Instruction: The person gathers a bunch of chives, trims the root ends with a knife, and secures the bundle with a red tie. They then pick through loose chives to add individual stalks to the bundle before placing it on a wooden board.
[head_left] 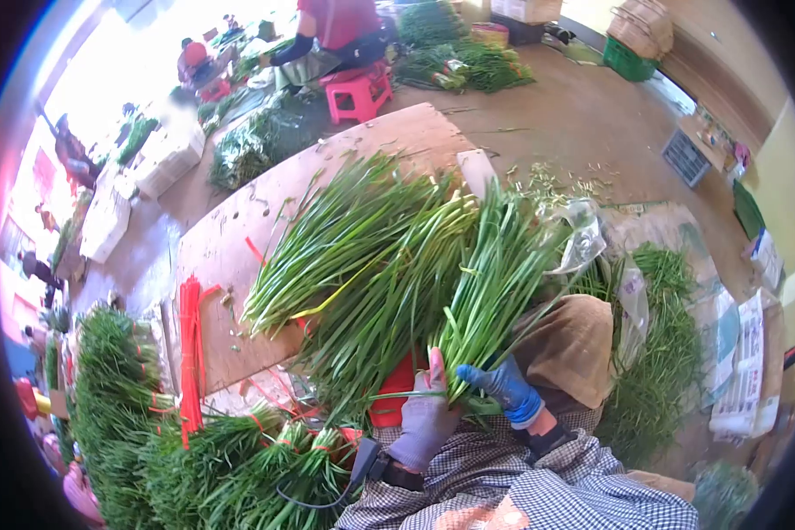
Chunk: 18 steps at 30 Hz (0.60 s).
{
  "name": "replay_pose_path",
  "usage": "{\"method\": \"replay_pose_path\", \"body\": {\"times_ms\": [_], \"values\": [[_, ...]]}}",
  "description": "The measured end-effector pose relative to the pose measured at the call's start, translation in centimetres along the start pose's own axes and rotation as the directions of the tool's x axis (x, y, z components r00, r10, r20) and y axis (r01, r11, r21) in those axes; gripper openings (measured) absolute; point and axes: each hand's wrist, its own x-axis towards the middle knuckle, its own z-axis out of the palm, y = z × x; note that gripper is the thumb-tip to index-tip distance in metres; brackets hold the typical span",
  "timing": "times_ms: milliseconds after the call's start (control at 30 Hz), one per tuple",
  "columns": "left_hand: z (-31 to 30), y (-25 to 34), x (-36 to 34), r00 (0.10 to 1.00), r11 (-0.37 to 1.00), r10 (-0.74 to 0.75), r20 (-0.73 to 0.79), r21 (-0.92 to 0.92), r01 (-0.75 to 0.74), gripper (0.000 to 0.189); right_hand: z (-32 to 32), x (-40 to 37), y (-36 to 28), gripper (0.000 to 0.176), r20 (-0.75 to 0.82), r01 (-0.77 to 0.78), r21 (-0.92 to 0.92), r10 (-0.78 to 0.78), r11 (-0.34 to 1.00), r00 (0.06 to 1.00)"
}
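Observation:
My left hand [424, 415], in a greyish-purple glove, is closed on the near end of a bunch of chives [490, 274], its index finger lying along the stalks. My right hand [508, 393], in a blue glove, is closed on the same bunch from the other side, with its thumb across the leaves. The bunch slants away over my lap. Just left of it, a loose pile of chives [353, 247] lies on a wooden board [230, 238]. A red object [393, 393] is partly hidden behind my left hand.
Red tie strips [190, 353] lie at the board's left edge. Tied chive bundles [265, 450] are stacked at front left. More loose chives [658, 327] and a clear plastic bag [583, 234] lie to the right. Another person [340, 26] sits on a pink stool [358, 93] beyond the board.

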Motion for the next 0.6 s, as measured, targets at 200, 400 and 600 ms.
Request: {"method": "replay_pose_path", "body": {"times_ms": [200, 400, 600], "values": [[1.2, 0.2, 0.8, 0.982, 0.754, 0.140, -0.129, -0.629, -0.191, 0.109, -0.7, -0.5, 1.1, 0.044, -0.114, 0.248, 0.142, -0.233, 0.958, 0.966], [1.2, 1.9, 0.9, 0.943, 0.525, -0.094, 0.321, -0.788, 0.321, 0.044, -2.2, -1.0, 2.7, 0.038, -0.134, 0.180, 0.136, -0.162, 0.974, 0.978], [0.3, 3.5, 0.8, 0.941, 0.625, -0.127, 0.313, -0.712, 0.321, 0.024, -4.4, -2.5, -0.8, 0.032, -0.026, 0.093, 0.030, -0.093, 0.995, 0.995]]}}
